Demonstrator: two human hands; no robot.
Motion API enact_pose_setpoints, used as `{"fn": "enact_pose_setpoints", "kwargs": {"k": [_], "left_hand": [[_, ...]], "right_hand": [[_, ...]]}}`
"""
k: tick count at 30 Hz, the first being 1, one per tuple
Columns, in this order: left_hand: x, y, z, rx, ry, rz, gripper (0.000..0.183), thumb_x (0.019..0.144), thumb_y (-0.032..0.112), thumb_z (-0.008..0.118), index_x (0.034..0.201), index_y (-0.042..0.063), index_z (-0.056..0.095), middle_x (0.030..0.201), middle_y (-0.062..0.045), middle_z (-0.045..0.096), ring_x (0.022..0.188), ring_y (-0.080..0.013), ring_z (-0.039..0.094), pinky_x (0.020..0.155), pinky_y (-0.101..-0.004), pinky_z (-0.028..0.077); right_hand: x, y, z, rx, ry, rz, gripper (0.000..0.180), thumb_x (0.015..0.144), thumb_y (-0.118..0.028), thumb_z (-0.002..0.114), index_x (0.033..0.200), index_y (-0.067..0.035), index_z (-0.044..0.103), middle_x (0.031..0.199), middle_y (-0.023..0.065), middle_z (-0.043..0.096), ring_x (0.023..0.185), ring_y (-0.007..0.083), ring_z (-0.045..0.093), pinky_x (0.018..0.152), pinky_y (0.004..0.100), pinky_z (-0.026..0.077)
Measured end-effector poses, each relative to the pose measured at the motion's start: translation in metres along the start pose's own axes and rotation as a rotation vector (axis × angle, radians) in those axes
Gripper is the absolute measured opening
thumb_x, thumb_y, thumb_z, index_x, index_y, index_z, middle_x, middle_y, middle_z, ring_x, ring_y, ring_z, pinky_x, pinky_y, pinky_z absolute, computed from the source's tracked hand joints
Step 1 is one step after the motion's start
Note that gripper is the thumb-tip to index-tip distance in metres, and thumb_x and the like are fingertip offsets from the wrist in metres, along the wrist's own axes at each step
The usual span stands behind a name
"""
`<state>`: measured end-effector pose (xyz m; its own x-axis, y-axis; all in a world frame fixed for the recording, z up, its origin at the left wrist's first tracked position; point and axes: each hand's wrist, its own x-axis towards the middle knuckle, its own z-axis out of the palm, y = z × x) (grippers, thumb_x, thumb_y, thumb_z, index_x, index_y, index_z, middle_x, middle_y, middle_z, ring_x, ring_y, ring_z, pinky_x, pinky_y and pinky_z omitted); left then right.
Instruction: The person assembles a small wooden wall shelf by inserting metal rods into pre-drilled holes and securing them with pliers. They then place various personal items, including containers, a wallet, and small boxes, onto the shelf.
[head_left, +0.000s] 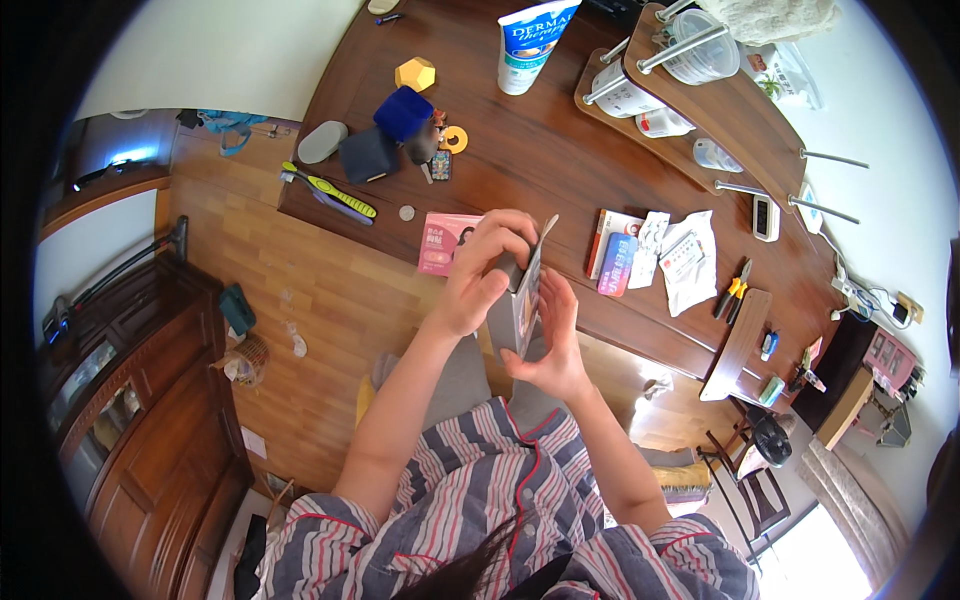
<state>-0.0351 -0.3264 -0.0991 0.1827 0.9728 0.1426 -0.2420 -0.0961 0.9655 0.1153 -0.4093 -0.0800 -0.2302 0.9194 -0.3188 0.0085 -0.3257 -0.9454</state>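
Note:
Over the desk's front edge, both hands hold a thin grey box (504, 330) with a printed face turned to the right. My left hand (491, 262) grips its top end, fingers curled over a dark part there; a flap stands up beside them. My right hand (551, 337) holds the lower right side between thumb and fingers. Just behind my left hand lies a pink printed packet (442, 244), partly covered by the hand. A coin (406, 213) is left of the packet. To the right rest a blue and pink case (618, 264) on a red and white box (600, 232), and white packets (688, 259).
On the wooden desk (525, 165) stand a cream tube (525, 56) and a corner shelf (720, 97). Toothbrushes (337, 196), a navy pouch (369, 155), a blue box (403, 112) and keys (441, 165) lie left. Pliers (733, 291) lie right, beside a raised wooden board (739, 345).

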Motion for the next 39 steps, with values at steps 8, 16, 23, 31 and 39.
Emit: {"fn": "enact_pose_setpoints", "kwargs": {"k": [8, 16, 23, 31, 39], "left_hand": [[-0.005, -0.002, 0.018, -0.102, 0.072, -0.052, 0.022, 0.089, 0.023, 0.057, 0.085, 0.001, 0.059, 0.093, -0.012, 0.056, 0.093, -0.0203, 0.053, 0.081, -0.0306, 0.042], [-0.013, 0.0, 0.022, -0.152, 0.022, -0.244, 0.028, 0.09, 0.026, 0.06, 0.108, 0.005, 0.057, 0.132, -0.015, 0.043, 0.127, -0.0235, 0.038, 0.106, -0.0367, 0.029], [-0.04, 0.004, 0.023, -0.66, 0.099, -0.596, 0.092, 0.077, 0.06, 0.071, 0.14, 0.007, 0.029, 0.128, -0.013, 0.049, 0.122, -0.0212, 0.051, 0.102, -0.0352, 0.042], [-0.029, -0.004, 0.031, -0.754, -0.152, -0.699, 0.097, 0.083, 0.052, 0.07, 0.151, 0.007, 0.018, 0.141, -0.011, 0.041, 0.13, -0.0234, 0.044, 0.105, -0.0365, 0.04], [-0.039, 0.028, 0.038, -0.929, 0.064, -0.999, 0.082, 0.096, 0.066, 0.026, 0.149, 0.004, 0.026, 0.145, -0.017, 0.043, 0.13, -0.0276, 0.048, 0.103, -0.0428, 0.046]], "right_hand": [[-0.009, -0.009, -0.002, 0.264, -0.034, 0.087, 0.097, 0.065, 0.0, 0.074, 0.145, -0.003, 0.019, 0.141, 0.0144, 0.033, 0.136, 0.0258, 0.032, 0.115, 0.0409, 0.023], [-0.006, 0.005, -0.015, -0.077, 0.048, -0.077, 0.092, 0.066, -0.006, 0.077, 0.143, -0.005, 0.027, 0.144, 0.0204, 0.027, 0.136, 0.0339, 0.033, 0.112, 0.0421, 0.029], [-0.004, -0.024, -0.03, -0.315, -0.002, -0.009, 0.075, 0.077, -0.016, 0.075, 0.14, -0.003, 0.037, 0.136, 0.023, 0.04, 0.128, 0.0377, 0.042, 0.102, 0.0426, 0.041], [0.03, -0.031, -0.06, 0.16, 0.109, 0.342, 0.033, 0.101, -0.028, 0.053, 0.119, -0.001, 0.06, 0.115, 0.0064, 0.062, 0.11, 0.0157, 0.055, 0.095, 0.029, 0.042], [0.052, -0.052, -0.06, 0.405, 0.319, 0.387, 0.031, 0.099, -0.036, 0.056, 0.1, -0.005, 0.06, 0.086, -0.0006, 0.064, 0.076, 0.0047, 0.059, 0.066, 0.0232, 0.05]]}}
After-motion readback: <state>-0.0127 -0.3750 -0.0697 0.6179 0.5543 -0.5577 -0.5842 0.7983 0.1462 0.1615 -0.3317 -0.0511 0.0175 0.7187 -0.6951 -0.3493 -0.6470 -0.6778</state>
